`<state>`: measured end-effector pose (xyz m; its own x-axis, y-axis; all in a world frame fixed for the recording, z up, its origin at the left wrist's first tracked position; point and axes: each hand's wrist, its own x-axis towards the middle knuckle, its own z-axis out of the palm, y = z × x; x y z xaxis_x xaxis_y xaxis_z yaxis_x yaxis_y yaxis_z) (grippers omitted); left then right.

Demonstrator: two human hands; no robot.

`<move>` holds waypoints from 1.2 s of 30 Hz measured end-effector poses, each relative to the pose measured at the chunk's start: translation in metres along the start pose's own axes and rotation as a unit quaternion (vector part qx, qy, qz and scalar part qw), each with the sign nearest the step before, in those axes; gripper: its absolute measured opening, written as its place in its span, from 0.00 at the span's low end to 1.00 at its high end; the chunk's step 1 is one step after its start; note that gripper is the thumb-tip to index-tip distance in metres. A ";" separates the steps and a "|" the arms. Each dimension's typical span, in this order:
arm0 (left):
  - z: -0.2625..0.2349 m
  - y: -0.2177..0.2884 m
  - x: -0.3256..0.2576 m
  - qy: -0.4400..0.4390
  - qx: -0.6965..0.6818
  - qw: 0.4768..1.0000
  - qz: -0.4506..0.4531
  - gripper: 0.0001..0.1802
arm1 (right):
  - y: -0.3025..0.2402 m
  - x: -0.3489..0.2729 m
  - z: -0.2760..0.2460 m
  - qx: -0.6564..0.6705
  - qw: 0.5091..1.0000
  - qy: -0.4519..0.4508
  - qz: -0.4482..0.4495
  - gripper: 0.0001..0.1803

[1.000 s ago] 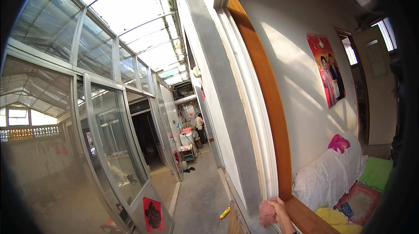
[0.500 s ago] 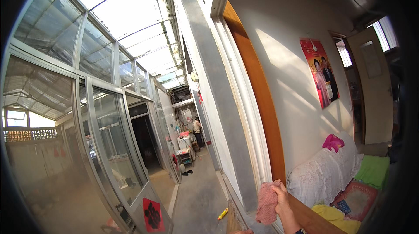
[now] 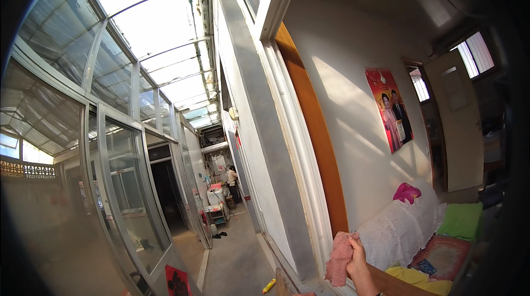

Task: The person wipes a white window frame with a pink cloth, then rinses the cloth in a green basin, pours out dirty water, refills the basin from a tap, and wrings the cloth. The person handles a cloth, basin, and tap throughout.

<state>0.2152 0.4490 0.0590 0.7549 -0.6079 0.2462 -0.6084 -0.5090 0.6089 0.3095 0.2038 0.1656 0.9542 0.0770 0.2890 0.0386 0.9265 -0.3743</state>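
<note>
At the lower right, my right hand (image 3: pixel 359 264) is closed around a pink textured cloth (image 3: pixel 338 263). The cloth hangs from the fingers, close against the foot of the white door frame (image 3: pixel 298 147). A brown wooden edge (image 3: pixel 397 285) runs beside my right forearm. Of my left hand (image 3: pixel 305 294) there is at most a sliver at the bottom edge; its fingers are hidden. Near that sliver stands the tip of a light wooden piece (image 3: pixel 284 282).
A yellow bottle-like item (image 3: pixel 269 285) lies on the concrete floor (image 3: pixel 234 257). Glazed sliding doors (image 3: pixel 130 185) line the left. Down the passage a person (image 3: pixel 232 180) stands by a cluttered shelf (image 3: pixel 217 216). On the right, a sofa under a white cover (image 3: pixel 381 235) stands below a red poster (image 3: pixel 389 111).
The whole view has shifted a little, so the doorway and room appear further left. My right hand still grips the cloth, which stays beside the frame.
</note>
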 end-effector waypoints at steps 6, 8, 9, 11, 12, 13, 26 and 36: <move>-0.005 -0.012 0.006 0.002 -0.001 1.000 0.025 0.05 | -0.004 0.016 0.033 -0.047 0.995 -0.002 -0.083 0.12; -0.009 -0.015 0.003 0.017 -0.016 0.999 0.030 0.06 | -0.006 0.031 0.047 -0.075 0.990 -0.029 -0.112 0.14; -0.011 -0.017 0.000 0.024 -0.011 0.999 0.023 0.06 | -0.005 0.040 0.054 -0.091 0.988 -0.029 -0.120 0.14; -0.017 -0.022 -0.006 0.035 0.002 0.999 0.011 0.07 | -0.003 0.061 0.066 -0.107 0.981 -0.063 -0.147 0.15; -0.019 -0.026 -0.009 0.041 -0.014 0.999 0.006 0.07 | 0.001 0.074 0.072 -0.135 0.973 -0.046 -0.180 0.17; -0.020 -0.031 -0.013 0.049 -0.029 0.998 0.000 0.07 | 0.005 0.087 0.077 -0.174 0.961 -0.036 -0.213 0.17; -0.042 -0.085 -0.053 0.009 0.022 0.996 -0.088 0.11 | 0.098 0.113 -0.044 -0.686 0.665 0.113 -0.272 0.12; -0.020 -0.071 -0.005 -0.067 0.090 0.993 -0.041 0.11 | 0.125 0.101 -0.152 -0.480 0.848 0.119 -0.190 0.10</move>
<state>0.2600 0.5005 0.0299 0.7712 -0.6298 0.0924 -0.5898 -0.6524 0.4758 0.4556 0.2718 0.0140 0.8472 -0.3416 0.4069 0.4717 0.1312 -0.8719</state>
